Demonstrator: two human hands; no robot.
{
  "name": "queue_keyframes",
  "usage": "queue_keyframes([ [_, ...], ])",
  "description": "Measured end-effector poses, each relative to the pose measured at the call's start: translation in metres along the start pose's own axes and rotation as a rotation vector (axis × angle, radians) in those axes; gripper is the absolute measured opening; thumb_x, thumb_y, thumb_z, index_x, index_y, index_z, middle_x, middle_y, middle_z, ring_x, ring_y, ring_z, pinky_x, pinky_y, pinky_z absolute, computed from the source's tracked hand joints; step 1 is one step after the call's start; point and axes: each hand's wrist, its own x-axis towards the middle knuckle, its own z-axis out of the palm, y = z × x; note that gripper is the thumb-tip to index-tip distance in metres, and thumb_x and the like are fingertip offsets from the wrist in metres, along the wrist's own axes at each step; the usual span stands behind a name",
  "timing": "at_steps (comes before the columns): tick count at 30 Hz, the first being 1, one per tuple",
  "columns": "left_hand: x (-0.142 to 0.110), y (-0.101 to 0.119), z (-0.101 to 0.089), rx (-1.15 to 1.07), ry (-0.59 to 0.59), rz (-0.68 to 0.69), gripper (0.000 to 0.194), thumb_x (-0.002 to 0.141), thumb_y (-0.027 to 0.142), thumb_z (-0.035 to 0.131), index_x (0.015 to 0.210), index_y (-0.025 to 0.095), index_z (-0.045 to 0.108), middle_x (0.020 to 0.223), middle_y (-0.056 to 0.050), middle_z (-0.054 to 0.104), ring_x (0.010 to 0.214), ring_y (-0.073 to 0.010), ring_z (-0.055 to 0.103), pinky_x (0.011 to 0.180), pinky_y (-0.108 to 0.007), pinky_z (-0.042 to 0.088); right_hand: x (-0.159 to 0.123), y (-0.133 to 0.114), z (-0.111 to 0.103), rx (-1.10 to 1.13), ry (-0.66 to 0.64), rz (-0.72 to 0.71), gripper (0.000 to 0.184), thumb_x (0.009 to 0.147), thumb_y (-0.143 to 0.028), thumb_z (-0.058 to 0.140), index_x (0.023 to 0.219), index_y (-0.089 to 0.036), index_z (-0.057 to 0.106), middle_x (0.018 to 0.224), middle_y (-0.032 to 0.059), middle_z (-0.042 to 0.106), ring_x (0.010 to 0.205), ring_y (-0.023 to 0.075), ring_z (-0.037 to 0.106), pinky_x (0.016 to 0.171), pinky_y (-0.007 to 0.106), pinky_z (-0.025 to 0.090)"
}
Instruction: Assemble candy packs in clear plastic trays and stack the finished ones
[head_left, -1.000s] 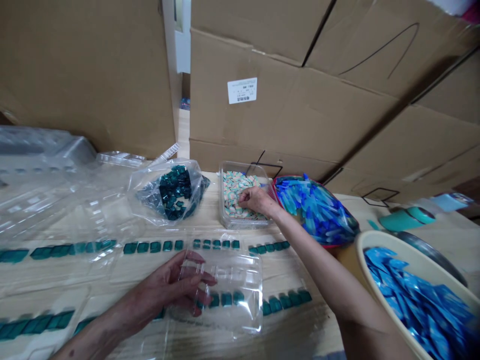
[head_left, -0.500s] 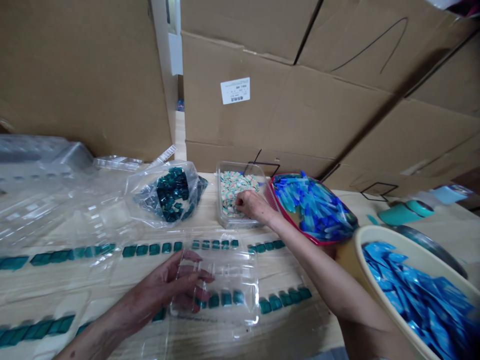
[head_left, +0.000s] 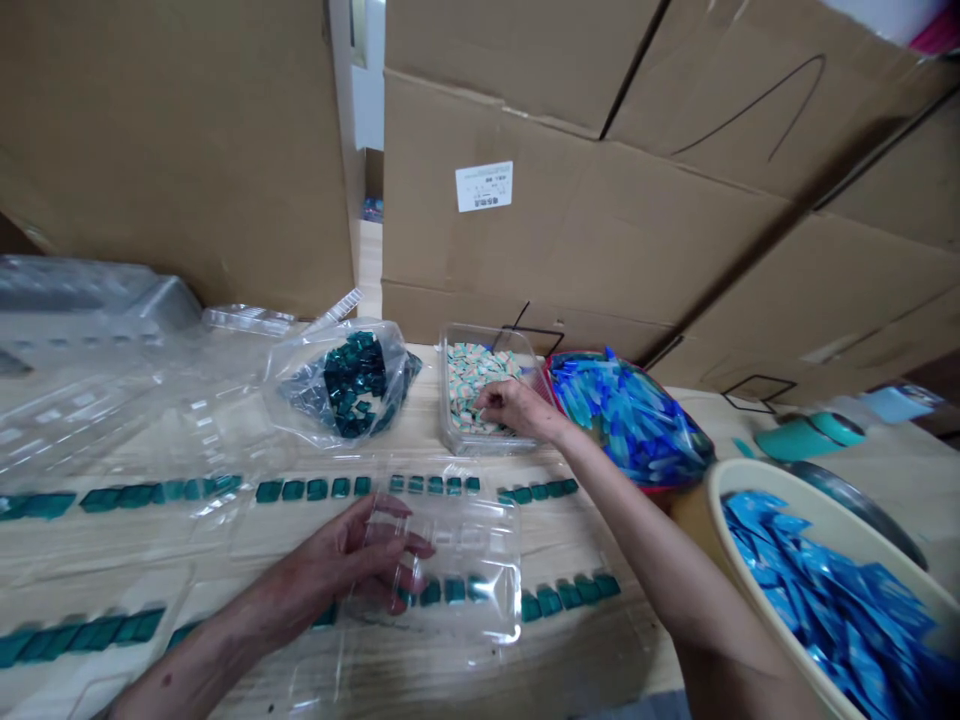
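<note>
My left hand [head_left: 371,555] is closed around the left side of a clear plastic tray [head_left: 499,535], its fingers showing through the plastic. Teal square pieces [head_left: 454,590] show through and around that tray, in rows along the table. Farther back, my right hand [head_left: 516,405] reaches into a clear box [head_left: 444,440] full of small pale squares [head_left: 472,365] with green and pinkish marks. Its fingertips are pinched together among those squares; what lies between them is too small to make out.
An open plastic bag [head_left: 352,385] of dark teal pieces stands left of the box. On the right are a red-rimmed tray [head_left: 667,488] of blue slivers, a cream tub [head_left: 716,500] of blue packets and a turquoise bottle [head_left: 806,436]. Cardboard boxes [head_left: 600,240] wall off the back.
The view has shifted slightly, so most things sit a little farther right. My right hand stays in the box with its fingers pinched; my left keeps hold of the clear tray.
</note>
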Motion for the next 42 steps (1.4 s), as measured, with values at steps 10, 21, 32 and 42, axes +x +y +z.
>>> queue_keyframes([
  [10,0.0,-0.003,-0.007,-0.003,-0.048,0.045,0.033,0.081,0.031,0.061,0.108,0.021,0.043,0.113,-0.014,0.063,0.086,-0.0235,0.066,0.071,-0.039,0.051,0.015,0.027,-0.009,0.063,0.052,0.105,0.019,0.064,-0.011,0.065,0.083,-0.014,0.07,0.067,0.0003,0.061,0.061,0.0118,0.054,0.059,0.022,0.042],
  [21,0.003,-0.009,-0.011,-0.02,-0.072,0.064,0.032,0.081,0.031,0.06,0.107,0.022,0.043,0.112,-0.013,0.063,0.085,-0.0226,0.066,0.069,-0.037,0.051,0.011,0.032,-0.021,0.465,0.02,0.16,0.024,0.056,-0.03,0.073,0.073,-0.014,0.066,0.064,-0.0015,0.061,0.058,0.0102,0.053,0.057,0.022,0.044],
  [32,0.002,-0.007,-0.011,-0.015,-0.064,0.068,0.032,0.081,0.033,0.061,0.107,0.022,0.045,0.113,-0.013,0.063,0.085,-0.0229,0.066,0.07,-0.038,0.051,0.006,0.02,-0.011,0.01,0.004,-0.026,0.01,0.068,-0.019,0.065,0.076,-0.014,0.069,0.068,0.0017,0.065,0.063,0.0127,0.056,0.061,0.022,0.042],
  [42,0.004,-0.009,-0.012,-0.018,-0.056,0.086,0.035,0.079,0.034,0.062,0.106,0.021,0.045,0.112,-0.014,0.064,0.085,-0.0235,0.066,0.07,-0.039,0.052,0.003,0.018,-0.01,-0.164,0.055,-0.139,0.01,0.07,-0.01,0.063,0.077,-0.015,0.068,0.082,0.0056,0.066,0.077,0.0159,0.059,0.073,0.025,0.043],
])
